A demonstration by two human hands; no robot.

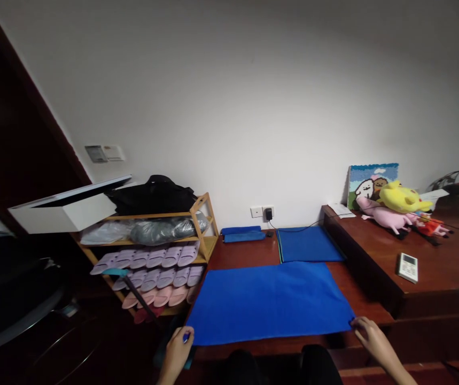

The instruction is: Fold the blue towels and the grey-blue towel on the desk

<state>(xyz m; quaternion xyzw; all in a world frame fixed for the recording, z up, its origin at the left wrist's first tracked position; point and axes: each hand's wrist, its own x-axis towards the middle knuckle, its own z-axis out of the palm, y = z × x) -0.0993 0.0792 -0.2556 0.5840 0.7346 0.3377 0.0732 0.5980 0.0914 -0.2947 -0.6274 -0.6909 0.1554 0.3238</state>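
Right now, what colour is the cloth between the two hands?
Bright blue cloth, plain; the head view shows it.

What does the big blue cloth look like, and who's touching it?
The big blue cloth is bright, plain blue and looks like thin fabric. It is roughly a rectangle, spread out almost flat, with slightly wavy edges. It lies on the reddish-brown table, at the edge nearest the person. The left hand pinches one near corner, and the right hand pinches the other.
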